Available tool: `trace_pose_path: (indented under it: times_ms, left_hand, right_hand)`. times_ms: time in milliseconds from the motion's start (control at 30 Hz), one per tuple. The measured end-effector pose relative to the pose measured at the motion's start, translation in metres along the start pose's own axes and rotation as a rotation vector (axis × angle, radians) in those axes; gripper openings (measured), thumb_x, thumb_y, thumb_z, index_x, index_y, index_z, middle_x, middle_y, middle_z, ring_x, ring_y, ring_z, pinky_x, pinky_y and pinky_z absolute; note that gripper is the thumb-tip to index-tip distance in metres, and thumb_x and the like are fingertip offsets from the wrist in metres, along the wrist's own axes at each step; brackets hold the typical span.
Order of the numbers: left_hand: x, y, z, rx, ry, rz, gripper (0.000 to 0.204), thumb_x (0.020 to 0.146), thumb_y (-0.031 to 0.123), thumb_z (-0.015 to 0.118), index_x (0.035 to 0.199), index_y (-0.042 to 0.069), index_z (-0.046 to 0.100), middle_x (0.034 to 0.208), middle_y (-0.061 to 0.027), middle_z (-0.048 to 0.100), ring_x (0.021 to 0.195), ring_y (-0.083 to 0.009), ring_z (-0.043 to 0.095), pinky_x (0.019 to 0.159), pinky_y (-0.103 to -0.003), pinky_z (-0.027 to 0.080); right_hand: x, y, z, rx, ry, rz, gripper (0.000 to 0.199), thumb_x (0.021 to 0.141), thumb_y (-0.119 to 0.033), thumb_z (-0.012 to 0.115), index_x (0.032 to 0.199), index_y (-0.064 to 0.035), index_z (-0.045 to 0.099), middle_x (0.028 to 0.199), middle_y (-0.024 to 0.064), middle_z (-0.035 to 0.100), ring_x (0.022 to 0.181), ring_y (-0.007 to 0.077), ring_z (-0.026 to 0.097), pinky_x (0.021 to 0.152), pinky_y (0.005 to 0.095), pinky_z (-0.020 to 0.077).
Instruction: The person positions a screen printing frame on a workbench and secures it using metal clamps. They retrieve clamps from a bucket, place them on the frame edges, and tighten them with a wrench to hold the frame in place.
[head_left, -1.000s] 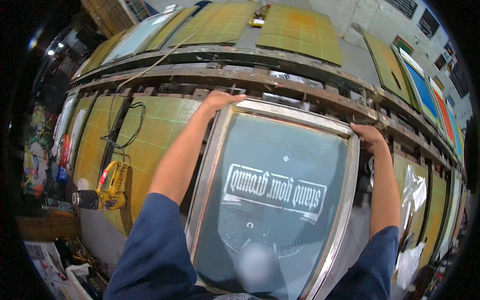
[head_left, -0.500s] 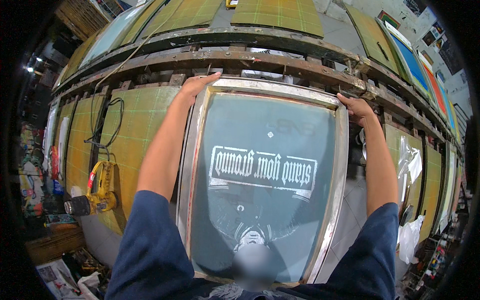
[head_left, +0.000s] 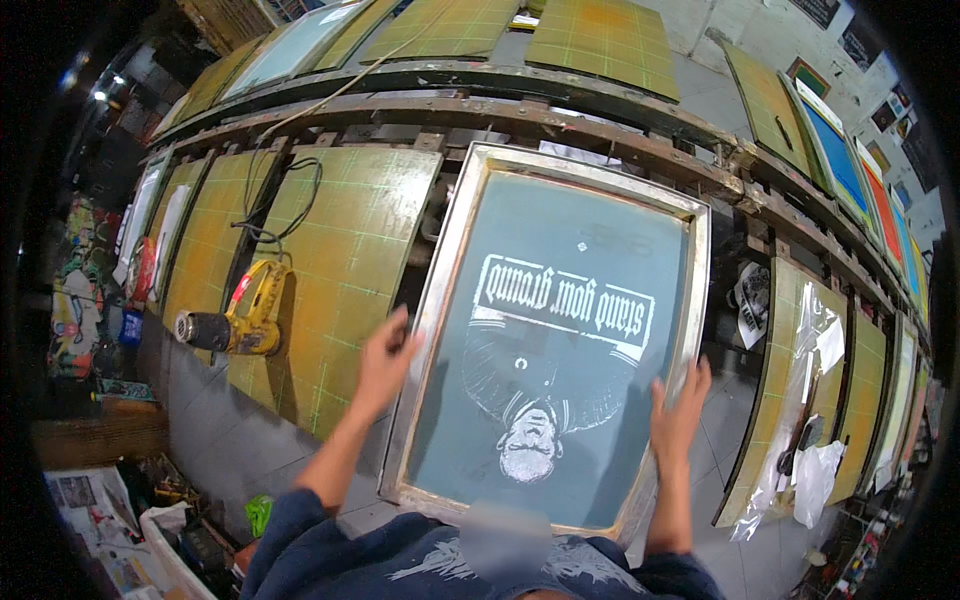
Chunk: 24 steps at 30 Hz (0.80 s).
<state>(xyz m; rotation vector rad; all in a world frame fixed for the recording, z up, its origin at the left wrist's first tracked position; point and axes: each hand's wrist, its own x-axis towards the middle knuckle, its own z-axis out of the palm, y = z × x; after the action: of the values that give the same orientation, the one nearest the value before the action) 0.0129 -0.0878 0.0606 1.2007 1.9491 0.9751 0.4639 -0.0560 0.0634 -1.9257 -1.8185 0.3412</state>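
A silk-screen printing frame [head_left: 437,290] with a silvery metal rim lies in front of me. Its blue-grey mesh [head_left: 560,420] carries a pale stencil of lettering and a figure, seen upside down. Beside the rim's left side is my left hand [head_left: 385,365], fingers apart and bent, gripping nothing visible; whether the fingertips touch the rim is unclear. Over the right side rail, my right hand [head_left: 680,415] has its thumb on the inner side and its fingers spread toward the outer side. It looks open, not clasped around the rail.
A yellow heat gun [head_left: 255,325] rests on a yellow-green printing board [head_left: 335,250] at left, its dark cable trailing up. Rusty metal rails [head_left: 700,165] cross behind the screen frame. Clear plastic [head_left: 818,480] hangs over a board [head_left: 775,400] at right. Grey tiles cover the floor.
Both hands have left the screen frame's far corners and come back toward me along its sides. My view has shifted, so the frame appears farther right and tilted.
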Motion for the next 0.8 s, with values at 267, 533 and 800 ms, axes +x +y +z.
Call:
trace_pose_path:
  times_ms: [267, 533, 800]
  left_hand:
    - [-0.066, -0.019, 0.01, -0.134, -0.042, -0.07, 0.052, 0.098, 0.029, 0.061, 0.137, -0.004, 0.052, 0.125, -0.0187, 0.066, 0.108, -0.0197, 0.063, 0.092, -0.032, 0.048]
    - [-0.089, -0.032, 0.0, -0.295, 0.248, 0.063, 0.053, 0.097, 0.028, 0.063, 0.14, 0.0, 0.052, 0.125, -0.0208, 0.065, 0.106, -0.0291, 0.066, 0.09, -0.038, 0.051]
    - [-0.292, -0.104, -0.136, -0.23, 0.337, 0.077, 0.048, 0.094, 0.018, 0.067, 0.137, 0.0, 0.055, 0.123, -0.0171, 0.068, 0.103, -0.0223, 0.068, 0.088, -0.032, 0.052]
  right_hand:
    - [-0.059, -0.011, -0.018, -0.118, -0.112, 0.074, 0.087, 0.092, -0.038, 0.065, 0.155, 0.0002, 0.019, 0.159, 0.0269, 0.018, 0.146, 0.0439, 0.022, 0.118, 0.0477, 0.0251]
    - [-0.077, -0.064, -0.012, -0.386, 0.04, -0.141, 0.093, 0.09, -0.049, 0.065, 0.154, 0.0017, 0.021, 0.161, 0.0305, 0.001, 0.15, 0.0455, 0.002, 0.118, 0.0574, 0.0145]
    - [-0.249, -0.246, 0.052, 0.338, -0.166, -0.48, 0.053, 0.087, -0.024, 0.073, 0.133, -0.0057, 0.055, 0.15, 0.0266, 0.035, 0.133, 0.045, 0.043, 0.108, 0.0485, 0.0389]
